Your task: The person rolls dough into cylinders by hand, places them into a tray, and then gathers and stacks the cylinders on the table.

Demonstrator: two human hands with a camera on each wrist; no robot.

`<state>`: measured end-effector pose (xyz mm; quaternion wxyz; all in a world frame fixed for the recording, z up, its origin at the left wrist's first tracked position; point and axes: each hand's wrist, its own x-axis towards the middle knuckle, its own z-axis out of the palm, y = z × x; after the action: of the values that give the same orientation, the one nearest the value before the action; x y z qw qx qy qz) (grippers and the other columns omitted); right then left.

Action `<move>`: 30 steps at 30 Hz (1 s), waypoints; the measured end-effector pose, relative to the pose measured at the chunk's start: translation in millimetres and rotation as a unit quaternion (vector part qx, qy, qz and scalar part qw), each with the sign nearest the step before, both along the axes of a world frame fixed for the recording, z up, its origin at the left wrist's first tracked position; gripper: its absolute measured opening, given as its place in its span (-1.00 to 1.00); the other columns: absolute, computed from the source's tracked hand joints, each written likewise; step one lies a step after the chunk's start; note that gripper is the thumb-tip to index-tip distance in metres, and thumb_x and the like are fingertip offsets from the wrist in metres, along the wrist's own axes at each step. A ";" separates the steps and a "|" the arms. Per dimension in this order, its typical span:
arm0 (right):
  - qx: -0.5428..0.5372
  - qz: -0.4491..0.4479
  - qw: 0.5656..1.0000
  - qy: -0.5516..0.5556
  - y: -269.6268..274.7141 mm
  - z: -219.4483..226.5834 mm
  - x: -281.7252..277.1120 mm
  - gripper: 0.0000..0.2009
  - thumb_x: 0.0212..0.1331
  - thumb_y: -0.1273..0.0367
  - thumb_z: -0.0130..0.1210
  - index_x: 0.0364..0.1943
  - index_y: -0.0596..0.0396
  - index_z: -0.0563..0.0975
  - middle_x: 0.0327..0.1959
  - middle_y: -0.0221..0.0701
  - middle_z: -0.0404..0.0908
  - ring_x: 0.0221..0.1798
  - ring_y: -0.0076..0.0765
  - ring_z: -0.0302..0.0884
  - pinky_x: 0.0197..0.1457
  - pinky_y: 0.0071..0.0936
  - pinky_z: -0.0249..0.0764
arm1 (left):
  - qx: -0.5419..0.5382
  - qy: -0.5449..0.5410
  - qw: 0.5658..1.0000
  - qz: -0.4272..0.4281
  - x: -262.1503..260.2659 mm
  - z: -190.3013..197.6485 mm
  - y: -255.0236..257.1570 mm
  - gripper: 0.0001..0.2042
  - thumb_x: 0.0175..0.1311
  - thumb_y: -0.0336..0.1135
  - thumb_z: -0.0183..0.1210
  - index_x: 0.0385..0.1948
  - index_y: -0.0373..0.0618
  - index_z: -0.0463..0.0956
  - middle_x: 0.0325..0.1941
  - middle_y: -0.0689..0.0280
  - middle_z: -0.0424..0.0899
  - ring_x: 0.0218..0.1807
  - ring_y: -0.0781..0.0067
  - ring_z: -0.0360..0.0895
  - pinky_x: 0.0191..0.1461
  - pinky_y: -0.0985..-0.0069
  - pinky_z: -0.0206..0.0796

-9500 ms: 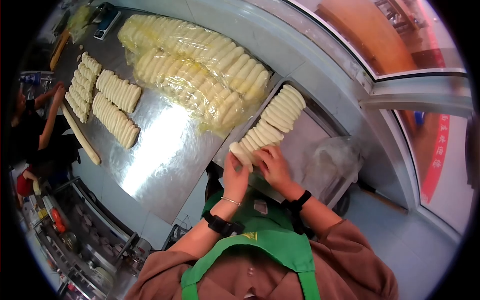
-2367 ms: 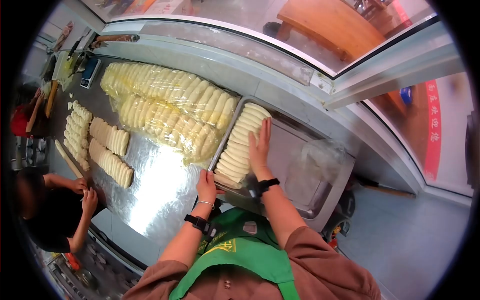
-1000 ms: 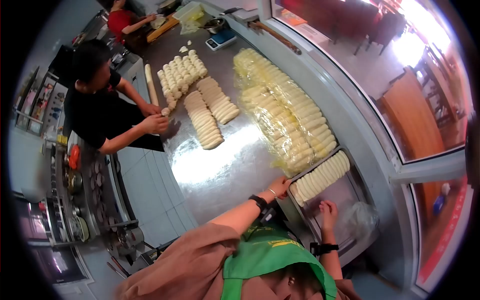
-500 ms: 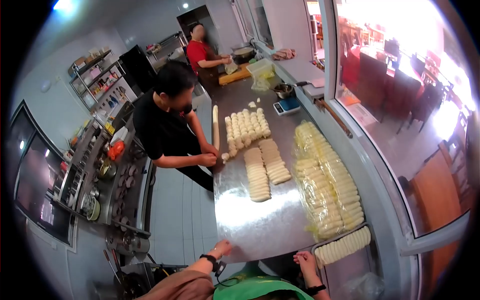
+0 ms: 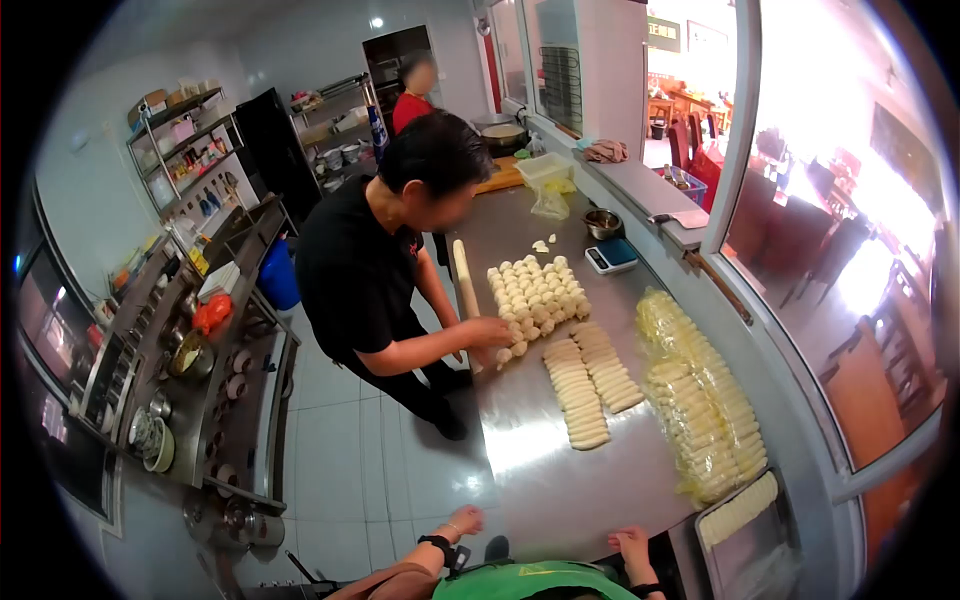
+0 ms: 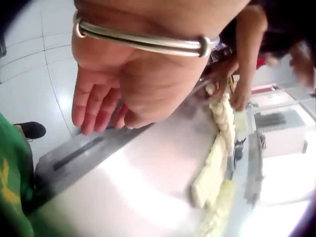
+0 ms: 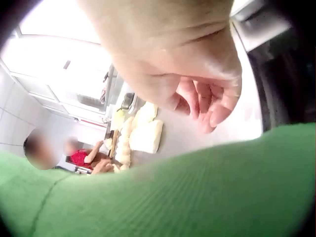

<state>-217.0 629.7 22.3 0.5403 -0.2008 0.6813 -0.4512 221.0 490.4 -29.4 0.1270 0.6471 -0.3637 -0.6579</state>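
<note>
My left hand (image 5: 464, 522) hangs by the near left corner of the steel table (image 5: 540, 505), holding nothing; in the left wrist view its fingers (image 6: 94, 106) are relaxed. At the table's near edge is my right hand (image 5: 630, 546), fingers loosely bent and nothing in them, as the right wrist view shows. To its right, the metal tray (image 5: 715, 560) bears a row of dough strips (image 5: 738, 508). Further up lie dough strips under yellowish plastic film (image 5: 700, 400), and two rows of dough strips (image 5: 577, 398) lie uncovered. Beyond them are many small dough pieces (image 5: 535, 290).
Across the table's left side a person in black (image 5: 390, 250) handles dough beside a long dough roll (image 5: 465, 280). A digital scale (image 5: 611, 257) and a metal bowl (image 5: 601, 222) stand further back. Shelving with pots (image 5: 190, 355) lines the left, windows the right.
My right hand has left the dough strips in the tray, and my left hand the tray's edge. Both have drawn back toward my body. The head view has swung up and left.
</note>
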 end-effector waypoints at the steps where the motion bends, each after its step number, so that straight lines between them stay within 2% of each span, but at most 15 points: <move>1: 0.003 -0.004 1.000 0.006 -11.8 -4.1 16.3 -0.82 0.31 0.49 0.06 -0.06 0.28 0.54 -0.22 -0.16 0.73 -0.26 -0.32 0.70 -0.22 -0.47 0.64 | -0.003 -0.005 0.999 0.034 18.5 0.2 -8.6 -0.72 0.46 -0.13 0.15 -0.02 -0.14 0.51 -0.23 0.14 0.71 -0.26 0.22 0.75 -0.26 0.31 0.65; 6: -0.003 0.099 0.995 -0.028 -36.6 -5.0 94.9 -0.76 0.32 0.44 0.15 -0.01 0.29 0.55 -0.18 -0.19 0.73 -0.20 -0.30 0.72 -0.15 -0.41 0.64 | 0.054 -0.059 0.995 0.067 133.9 5.8 -16.7 -0.78 0.46 -0.22 0.10 -0.06 -0.15 0.50 -0.31 0.17 0.67 -0.38 0.23 0.71 -0.34 0.33 0.62; 9: -0.004 0.150 0.989 -0.001 -37.4 -1.5 103.4 -0.78 0.32 0.43 0.16 -0.06 0.30 0.58 -0.20 -0.22 0.72 -0.19 -0.31 0.73 -0.13 -0.41 0.64 | 0.015 -0.204 0.978 0.049 188.8 -1.2 0.6 -0.82 0.38 -0.32 0.05 -0.18 -0.18 0.58 -0.46 0.16 0.67 -0.47 0.16 0.67 -0.44 0.23 0.54; 11: 0.050 0.203 0.977 0.038 -50.7 6.0 88.1 -0.81 0.31 0.43 0.16 -0.11 0.30 0.61 -0.26 -0.24 0.73 -0.21 -0.33 0.72 -0.13 -0.44 0.66 | -0.033 -0.281 0.951 -0.121 229.8 -20.0 14.9 -0.77 0.30 -0.31 0.05 -0.28 -0.23 0.66 -0.32 0.03 0.74 -0.31 0.02 0.72 -0.20 0.17 0.58; 12: 0.096 0.223 0.968 0.067 -49.0 -5.6 76.1 -0.82 0.29 0.44 0.16 -0.14 0.28 0.62 -0.30 -0.24 0.73 -0.22 -0.33 0.73 -0.14 -0.44 0.65 | -0.215 -0.330 0.882 -0.260 242.4 -7.7 34.0 -0.70 0.39 -0.17 0.01 -0.44 -0.13 0.63 -0.61 0.24 0.62 -0.56 0.30 0.59 -0.47 0.31 0.42; 13: 0.104 0.286 0.949 0.080 -47.1 -15.7 64.3 -0.82 0.29 0.44 0.16 -0.14 0.28 0.62 -0.30 -0.24 0.73 -0.22 -0.33 0.73 -0.14 -0.44 0.65 | -0.087 -0.310 0.945 -0.056 236.6 1.6 46.8 -0.73 0.34 -0.20 0.02 -0.45 -0.14 0.61 -0.56 0.24 0.66 -0.52 0.31 0.62 -0.43 0.30 0.45; 15: 0.111 0.325 0.931 0.123 -65.4 -54.8 26.0 -0.78 0.21 0.36 0.20 -0.18 0.25 0.66 -0.35 -0.26 0.75 -0.25 -0.35 0.73 -0.13 -0.40 0.65 | -0.063 -0.311 0.946 0.068 222.4 18.9 69.9 -0.74 0.30 -0.22 -0.01 -0.46 -0.16 0.59 -0.57 0.26 0.66 -0.54 0.33 0.61 -0.42 0.26 0.43; 16: 0.065 0.433 0.853 0.283 -74.7 -57.8 9.9 -0.69 0.11 0.23 0.25 -0.20 0.19 0.70 -0.35 -0.22 0.77 -0.23 -0.26 0.75 -0.07 -0.30 0.65 | -0.087 -0.284 0.948 0.113 219.2 10.3 81.1 -0.74 0.28 -0.23 -0.01 -0.46 -0.17 0.58 -0.58 0.26 0.65 -0.55 0.33 0.59 -0.41 0.26 0.43; 19: 0.081 0.416 0.860 0.285 -91.3 -133.6 -24.1 -0.75 0.10 0.35 0.20 -0.23 0.26 0.66 -0.35 -0.20 0.74 -0.26 -0.27 0.72 -0.17 -0.30 0.63 | -0.169 -0.258 0.948 -0.081 206.2 -5.0 140.6 -0.72 0.23 -0.21 -0.02 -0.56 -0.15 0.56 -0.58 0.18 0.66 -0.56 0.32 0.59 -0.40 0.26 0.45; 20: 0.082 0.416 0.860 0.283 -96.8 -157.9 -42.2 -0.77 0.10 0.39 0.18 -0.23 0.28 0.65 -0.35 -0.19 0.74 -0.27 -0.27 0.71 -0.21 -0.31 0.63 | -0.062 -0.196 0.978 0.043 188.4 14.5 158.8 -0.71 0.20 -0.20 -0.01 -0.60 -0.15 0.56 -0.56 0.18 0.68 -0.55 0.26 0.59 -0.40 0.24 0.45; 22: 0.028 0.457 0.810 0.366 -104.5 -130.6 -47.9 -0.78 0.07 0.37 0.18 -0.29 0.27 0.66 -0.40 -0.18 0.72 -0.29 -0.22 0.71 -0.19 -0.27 0.62 | 0.001 -0.186 0.974 0.129 163.1 38.8 197.6 -0.72 0.19 -0.28 0.03 -0.51 -0.28 0.66 -0.46 0.01 0.73 -0.38 0.01 0.68 -0.26 0.11 0.47; 25: -0.057 0.450 0.746 0.488 -127.7 -116.5 -37.9 -0.74 0.05 0.31 0.17 -0.31 0.25 0.70 -0.38 -0.10 0.74 -0.28 -0.06 0.71 -0.11 -0.20 0.60 | 0.048 -0.106 0.950 0.290 132.7 4.0 261.1 -0.70 0.29 -0.22 -0.01 -0.45 -0.28 0.60 -0.46 0.13 0.72 -0.46 0.19 0.66 -0.34 0.25 0.52; 28: -0.037 0.497 0.724 0.476 -148.3 -109.2 -22.1 -0.72 0.04 0.29 0.18 -0.28 0.24 0.70 -0.35 -0.06 0.74 -0.25 -0.01 0.72 -0.08 -0.19 0.60 | 0.108 -0.024 0.897 0.429 110.7 -14.4 319.1 -0.73 0.35 -0.35 -0.05 -0.54 -0.20 0.54 -0.62 0.18 0.60 -0.70 0.36 0.49 -0.64 0.36 0.32; 29: -0.038 0.513 0.718 0.469 -153.2 -104.9 -14.5 -0.71 0.03 0.28 0.18 -0.27 0.24 0.70 -0.34 -0.05 0.74 -0.24 0.00 0.72 -0.07 -0.18 0.60 | 0.065 -0.018 0.876 0.477 103.6 -55.3 346.1 -0.74 0.34 -0.36 -0.04 -0.54 -0.19 0.53 -0.63 0.17 0.59 -0.70 0.37 0.44 -0.65 0.36 0.27; 30: -0.041 0.527 0.715 0.458 -159.5 -100.4 -7.3 -0.70 0.03 0.28 0.18 -0.27 0.24 0.70 -0.32 -0.04 0.74 -0.24 0.01 0.72 -0.06 -0.18 0.60 | 0.016 -0.050 0.919 0.391 104.3 -100.5 372.7 -0.70 0.33 -0.30 -0.02 -0.62 -0.15 0.55 -0.67 0.19 0.57 -0.67 0.34 0.45 -0.59 0.29 0.32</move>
<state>-224.4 470.2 -78.1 0.3040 -0.7315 0.6098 0.0265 325.3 863.1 -129.9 0.3449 0.7719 -0.0772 -0.5285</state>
